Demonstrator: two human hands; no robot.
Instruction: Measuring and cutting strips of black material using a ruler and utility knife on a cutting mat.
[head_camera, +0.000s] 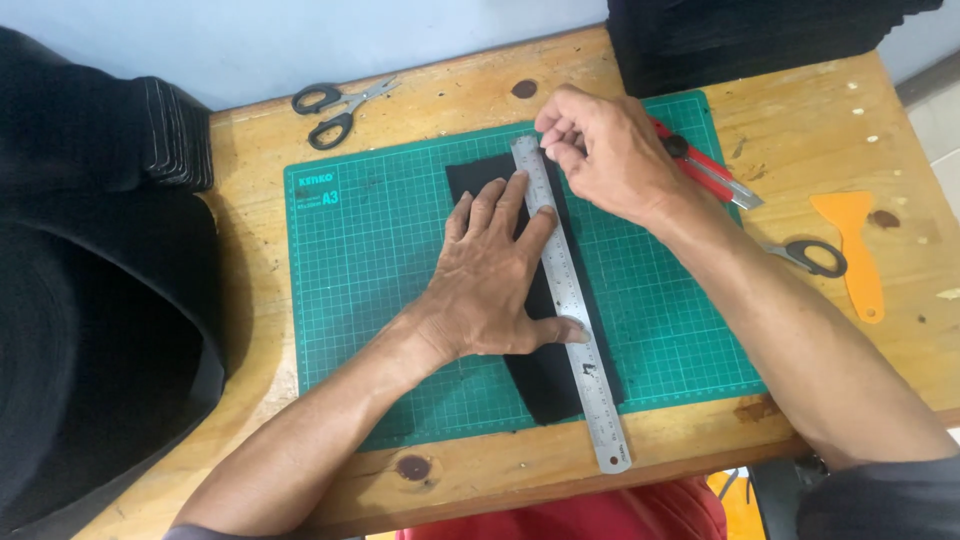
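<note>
A black strip of material (545, 385) lies lengthwise on a green cutting mat (360, 260). A steel ruler (580, 340) rests along the strip's right side. My left hand (490, 275) presses flat on the ruler and the strip, fingers spread. My right hand (605, 150) is closed at the ruler's far end, fingertips against its edge; whether it holds a small tool is hidden. A red utility knife (715, 172) lies just behind that hand.
Black-handled scissors (330, 108) lie at the back left of the wooden table (880, 120). Another scissors (812, 256) and an orange scraper (855, 245) lie on the right. Stacked black material (740, 35) stands at the back; a big black roll (90, 300) fills the left.
</note>
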